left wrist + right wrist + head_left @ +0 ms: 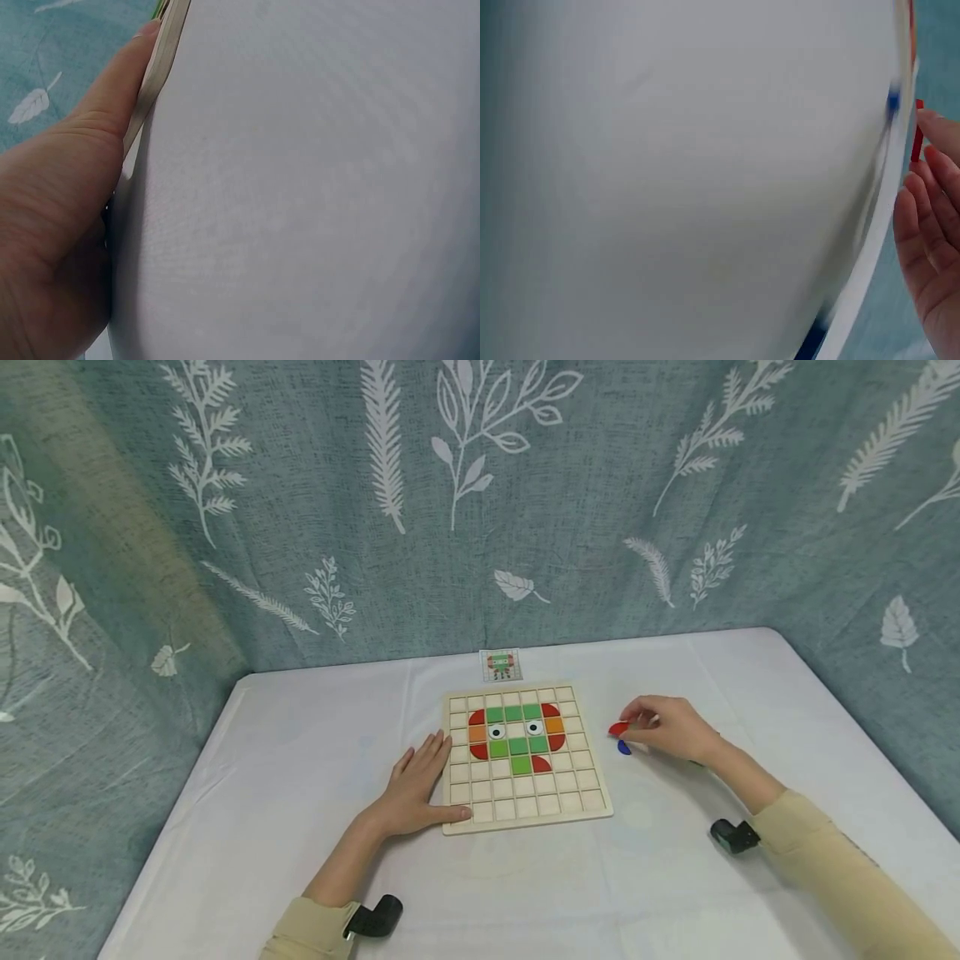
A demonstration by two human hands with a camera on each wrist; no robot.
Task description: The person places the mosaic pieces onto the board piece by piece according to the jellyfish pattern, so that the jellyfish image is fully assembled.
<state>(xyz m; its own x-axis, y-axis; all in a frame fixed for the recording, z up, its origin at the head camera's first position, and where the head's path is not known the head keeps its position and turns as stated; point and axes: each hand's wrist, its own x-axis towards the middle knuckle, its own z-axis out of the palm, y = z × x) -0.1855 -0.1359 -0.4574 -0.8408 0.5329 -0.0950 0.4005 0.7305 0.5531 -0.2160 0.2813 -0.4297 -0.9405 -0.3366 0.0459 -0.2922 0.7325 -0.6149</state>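
My left hand [412, 789] rests along the left edge of the wooden grid board [525, 814], its fingers straight and the thumb on the near left corner. Green, orange and red tiles and two eye tiles form a face in the grid, with a green tile [521, 766] and a red quarter-round tile [541, 764] below it. Right of the board, my right hand [671, 727] pinches a red rounded tile [618, 728] between thumb and fingertips. In the right wrist view this red tile [917, 139] shows edge-on, lifted off the table. A blue tile [624, 747] lies just below it.
A small pattern card [500, 666] lies behind the board. Partly hidden by the right wrist is a green piece [696, 763]. Another dark blue piece [812, 341] shows low in the right wrist view. A green leaf-patterned curtain [420, 593] hangs behind the white-covered table [322, 727].
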